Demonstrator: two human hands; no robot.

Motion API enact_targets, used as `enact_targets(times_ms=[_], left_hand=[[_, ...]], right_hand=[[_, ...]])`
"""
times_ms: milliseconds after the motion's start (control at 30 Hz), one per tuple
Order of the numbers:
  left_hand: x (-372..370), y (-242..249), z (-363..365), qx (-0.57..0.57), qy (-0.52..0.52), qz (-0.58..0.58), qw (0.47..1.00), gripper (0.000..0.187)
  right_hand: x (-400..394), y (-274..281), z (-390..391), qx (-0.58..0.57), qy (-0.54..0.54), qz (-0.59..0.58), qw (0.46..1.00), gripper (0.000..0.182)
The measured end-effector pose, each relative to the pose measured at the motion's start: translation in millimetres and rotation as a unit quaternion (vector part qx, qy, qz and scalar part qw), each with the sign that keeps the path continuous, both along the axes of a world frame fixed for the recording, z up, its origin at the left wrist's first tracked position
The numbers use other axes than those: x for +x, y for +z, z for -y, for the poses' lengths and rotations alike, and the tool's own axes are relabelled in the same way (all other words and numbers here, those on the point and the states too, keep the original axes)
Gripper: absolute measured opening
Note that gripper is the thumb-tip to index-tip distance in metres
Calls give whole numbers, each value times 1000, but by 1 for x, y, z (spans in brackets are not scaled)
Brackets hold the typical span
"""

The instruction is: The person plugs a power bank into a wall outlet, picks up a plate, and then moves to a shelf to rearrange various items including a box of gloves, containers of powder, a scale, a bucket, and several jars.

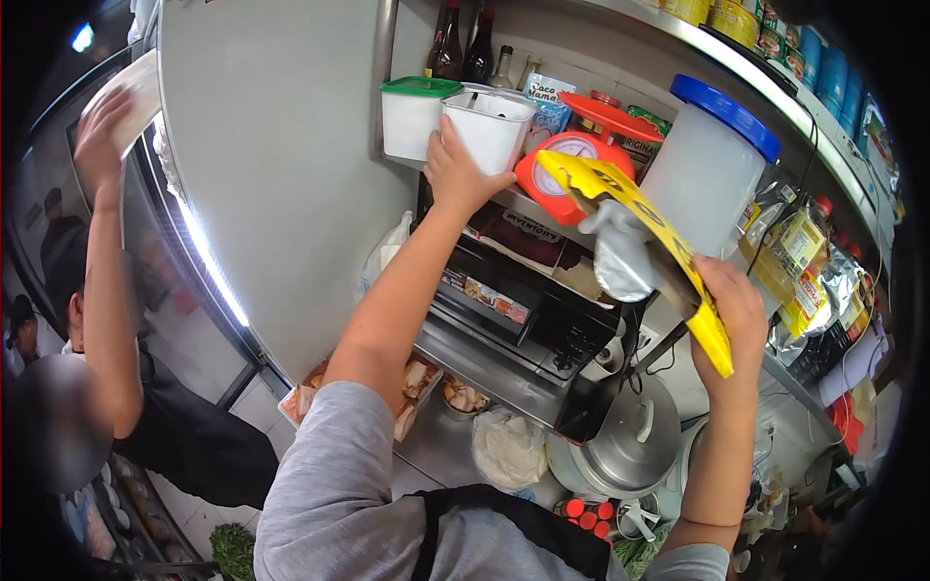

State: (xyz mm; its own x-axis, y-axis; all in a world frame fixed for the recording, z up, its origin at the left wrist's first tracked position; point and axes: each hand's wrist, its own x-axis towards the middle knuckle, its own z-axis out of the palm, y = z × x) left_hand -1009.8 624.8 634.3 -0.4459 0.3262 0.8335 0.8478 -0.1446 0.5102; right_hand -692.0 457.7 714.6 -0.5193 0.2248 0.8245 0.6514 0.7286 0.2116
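Note:
My left hand (457,174) grips the lower front of a white plastic container (490,129) on the shelf, thumb to its right and fingers up its left side. Touching it on the left is a white tub with a green lid (418,116). In my right hand (728,302) is an opened, tilted yellow cardboard box (620,198). A silver foil pouch (620,257) sticks out of the box's torn side. Behind the box stands a red kitchen scale (572,165), partly covered by it.
A large clear tub with a blue lid (712,150) stands right of the scale. Dark bottles (463,48) are behind the containers. Below are a black oven (494,300) and a lidded metal pot (630,436). At left, another person (165,407) reaches up beside a fridge door (271,174).

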Motion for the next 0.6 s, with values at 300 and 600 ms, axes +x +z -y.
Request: enact_targets(times_ms=[300, 600], left_hand=[[0, 38, 48, 102, -88, 25, 991, 113], [-79, 132, 28, 59, 20, 25, 998, 117]], right_hand=[[39, -12, 8, -56, -2, -34, 998, 39], [47, -31, 5, -107, -17, -41, 993, 36]])
